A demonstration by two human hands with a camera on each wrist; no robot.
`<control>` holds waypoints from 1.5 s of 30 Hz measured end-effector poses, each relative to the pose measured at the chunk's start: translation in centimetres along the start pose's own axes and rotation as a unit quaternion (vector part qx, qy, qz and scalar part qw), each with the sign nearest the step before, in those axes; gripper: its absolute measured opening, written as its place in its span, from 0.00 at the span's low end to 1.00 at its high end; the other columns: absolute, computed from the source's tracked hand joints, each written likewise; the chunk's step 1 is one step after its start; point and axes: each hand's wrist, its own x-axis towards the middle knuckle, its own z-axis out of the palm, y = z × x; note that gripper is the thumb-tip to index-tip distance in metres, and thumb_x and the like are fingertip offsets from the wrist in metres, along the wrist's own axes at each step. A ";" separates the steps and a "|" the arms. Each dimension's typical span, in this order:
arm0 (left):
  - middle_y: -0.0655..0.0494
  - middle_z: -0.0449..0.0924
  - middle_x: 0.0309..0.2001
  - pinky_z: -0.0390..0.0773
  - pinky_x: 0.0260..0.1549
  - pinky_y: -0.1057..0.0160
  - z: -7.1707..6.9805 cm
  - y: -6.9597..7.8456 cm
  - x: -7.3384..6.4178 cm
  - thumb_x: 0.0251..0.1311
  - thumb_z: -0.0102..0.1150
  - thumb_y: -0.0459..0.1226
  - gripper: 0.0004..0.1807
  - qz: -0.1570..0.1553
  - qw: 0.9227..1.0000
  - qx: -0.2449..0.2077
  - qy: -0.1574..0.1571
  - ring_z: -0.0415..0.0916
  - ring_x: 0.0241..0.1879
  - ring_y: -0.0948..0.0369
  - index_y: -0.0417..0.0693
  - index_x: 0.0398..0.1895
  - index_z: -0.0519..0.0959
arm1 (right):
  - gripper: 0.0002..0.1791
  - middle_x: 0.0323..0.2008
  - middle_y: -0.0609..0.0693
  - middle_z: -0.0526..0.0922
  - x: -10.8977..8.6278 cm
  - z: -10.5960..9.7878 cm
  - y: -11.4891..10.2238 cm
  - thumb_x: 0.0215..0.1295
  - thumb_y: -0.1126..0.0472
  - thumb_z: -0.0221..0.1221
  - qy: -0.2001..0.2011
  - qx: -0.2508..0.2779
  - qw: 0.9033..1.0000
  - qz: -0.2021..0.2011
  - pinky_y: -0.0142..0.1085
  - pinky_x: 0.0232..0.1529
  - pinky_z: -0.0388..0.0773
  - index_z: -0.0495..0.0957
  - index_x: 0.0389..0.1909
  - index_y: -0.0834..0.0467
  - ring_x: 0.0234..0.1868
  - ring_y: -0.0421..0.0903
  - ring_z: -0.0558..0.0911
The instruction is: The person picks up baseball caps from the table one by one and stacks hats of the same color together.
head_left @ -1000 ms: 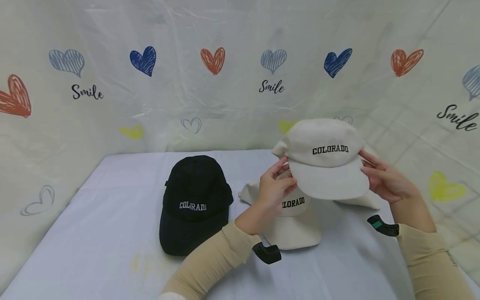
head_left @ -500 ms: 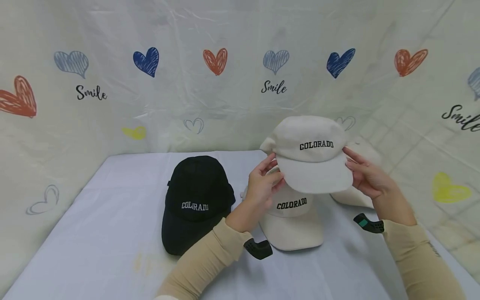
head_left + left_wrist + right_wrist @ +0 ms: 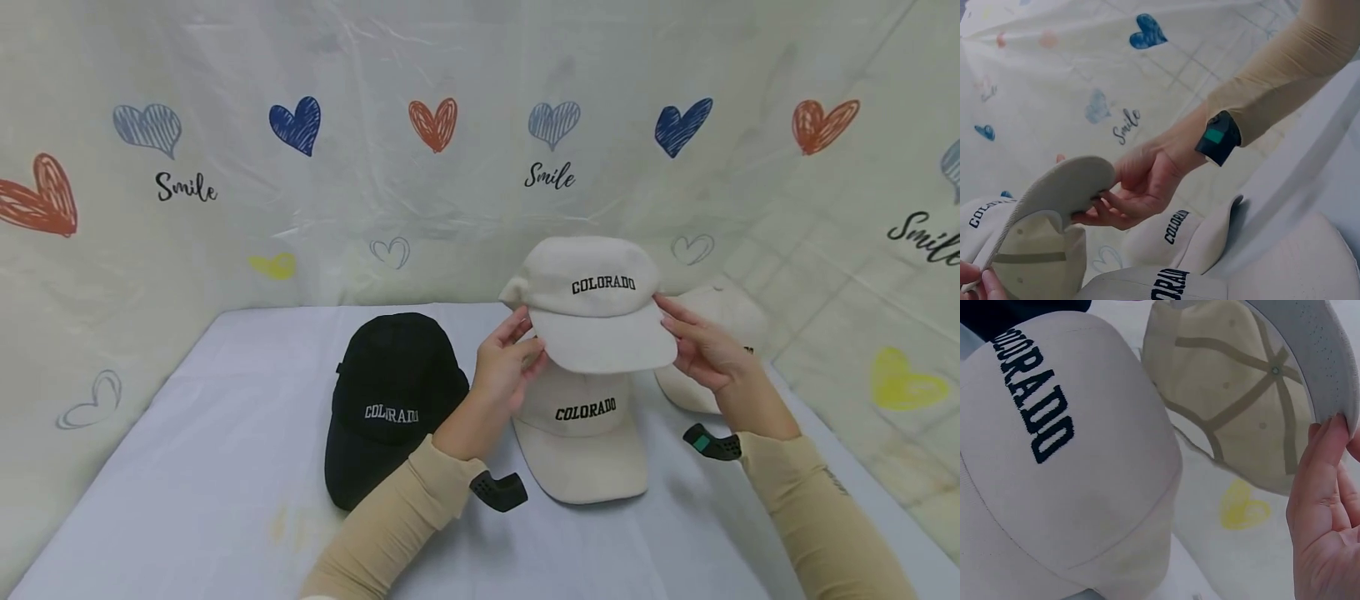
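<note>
Raised above the table is a white cap [image 3: 600, 337] lettered COLORADO, its brim toward me. My left hand [image 3: 501, 371] pinches one side where brim meets crown, and my right hand [image 3: 705, 346] pinches the other side. The right wrist view shows the cap's beige lining [image 3: 1244, 381] and the right fingers on the brim edge. Below and behind the raised cap, a cream cap [image 3: 581, 458] rests on the table, its top hidden. In the left wrist view the right hand [image 3: 1147, 187] holds the brim's underside [image 3: 1066, 187].
A black cap [image 3: 397, 367] lies on the left, partly covered by my left forearm. Another cream cap [image 3: 686, 392] sits at the right behind my right hand. White cloth covers the table [image 3: 210, 467], and a heart-printed sheet [image 3: 480, 217] hangs behind it.
Both hands have carried the white cap to the left, over the middle cream cap. The cream cap at the right shows more now. The resting caps stay in place.
</note>
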 end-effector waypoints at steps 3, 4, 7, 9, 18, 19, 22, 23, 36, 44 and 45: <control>0.50 0.74 0.54 0.81 0.39 0.65 -0.2 0.1 0.0 0.59 0.56 0.16 0.34 -0.004 1.000 -0.003 0.012 0.76 0.43 0.59 0.43 0.70 0.74 | 0.22 0.52 0.52 0.85 0.4 0.0 0.5 0.81 0.70 0.42 0.003 -0.011 1.000 0.001 0.37 0.47 0.84 0.84 0.58 0.55 0.48 0.48 0.87; 0.50 0.74 0.55 0.81 0.39 0.65 -0.3 0.0 0.1 0.59 0.56 0.16 0.34 -0.007 1.000 -0.003 0.016 0.76 0.43 0.59 0.42 0.70 0.74 | 0.22 0.52 0.52 0.85 0.4 0.0 0.7 0.81 0.70 0.42 0.002 -0.013 1.000 0.002 0.37 0.46 0.84 0.84 0.58 0.55 0.47 0.48 0.88; 0.50 0.73 0.56 0.81 0.41 0.65 -0.6 -0.1 0.1 0.60 0.56 0.16 0.35 -0.020 0.999 -0.007 0.028 0.76 0.44 0.58 0.42 0.71 0.73 | 0.23 0.51 0.52 0.85 0.6 0.0 1.1 0.81 0.71 0.42 0.003 -0.013 1.000 0.005 0.36 0.45 0.84 0.84 0.58 0.55 0.46 0.47 0.88; 0.49 0.73 0.56 0.80 0.42 0.64 -0.8 -0.1 0.1 0.60 0.55 0.17 0.35 -0.028 0.999 -0.012 0.034 0.76 0.45 0.58 0.42 0.72 0.72 | 0.23 0.50 0.53 0.85 0.7 0.0 1.4 0.81 0.71 0.42 0.003 -0.014 1.000 0.007 0.35 0.44 0.84 0.85 0.57 0.55 0.45 0.47 0.88; 0.50 0.70 0.55 0.79 0.44 0.64 -1.7 -0.4 0.3 0.62 0.54 0.18 0.34 -0.045 0.997 -0.033 0.052 0.74 0.43 0.60 0.40 0.73 0.69 | 0.19 0.47 0.54 0.87 1.2 0.3 2.5 0.81 0.68 0.46 0.052 -0.026 0.998 0.036 0.31 0.42 0.83 0.86 0.53 0.57 0.44 0.45 0.88; 0.50 0.70 0.55 0.79 0.44 0.64 -1.8 -0.4 0.3 0.62 0.54 0.18 0.34 -0.047 0.997 -0.033 0.054 0.74 0.43 0.60 0.40 0.74 0.69 | 0.19 0.46 0.54 0.87 1.1 0.3 2.6 0.81 0.68 0.46 0.059 -0.025 0.997 0.039 0.31 0.42 0.83 0.87 0.52 0.58 0.44 0.45 0.89; 0.51 0.70 0.53 0.80 0.44 0.64 -2.1 -0.6 0.1 0.63 0.54 0.18 0.34 -0.054 0.997 -0.030 0.055 0.74 0.44 0.60 0.40 0.74 0.68 | 0.19 0.46 0.53 0.88 1.1 0.3 2.9 0.81 0.68 0.47 0.073 -0.025 0.996 0.044 0.30 0.42 0.83 0.88 0.51 0.58 0.43 0.45 0.89; 0.51 0.70 0.53 0.80 0.45 0.64 -2.2 -0.6 0.0 0.63 0.55 0.18 0.34 -0.055 0.996 -0.030 0.056 0.73 0.45 0.60 0.40 0.74 0.68 | 0.19 0.46 0.53 0.88 1.0 0.3 3.0 0.81 0.68 0.47 0.077 -0.024 0.996 0.045 0.30 0.42 0.83 0.88 0.51 0.58 0.43 0.45 0.89; 0.50 0.72 0.54 0.81 0.43 0.66 -3.5 -1.6 -0.7 0.62 0.57 0.19 0.34 -0.062 0.996 -0.015 0.062 0.75 0.46 0.59 0.42 0.73 0.70 | 0.20 0.47 0.50 0.87 0.4 -0.1 3.8 0.81 0.69 0.47 0.072 -0.061 0.994 0.054 0.29 0.40 0.83 0.88 0.52 0.53 0.41 0.43 0.88; 0.49 0.75 0.54 0.81 0.40 0.66 -3.9 -2.0 -2.0 0.61 0.57 0.19 0.32 -0.055 0.997 -0.004 0.055 0.77 0.42 0.60 0.41 0.70 0.72 | 0.23 0.50 0.50 0.86 -0.2 -0.8 4.1 0.82 0.70 0.43 0.032 -0.062 0.996 0.056 0.30 0.44 0.83 0.87 0.54 0.53 0.44 0.44 0.88; 0.49 0.76 0.53 0.81 0.39 0.67 -3.9 -2.1 -2.0 0.61 0.57 0.19 0.32 -0.056 0.997 -0.005 0.055 0.78 0.41 0.61 0.41 0.70 0.72 | 0.23 0.49 0.50 0.86 -0.3 -0.9 4.1 0.82 0.70 0.42 0.028 -0.061 0.996 0.058 0.30 0.44 0.83 0.86 0.54 0.53 0.44 0.44 0.88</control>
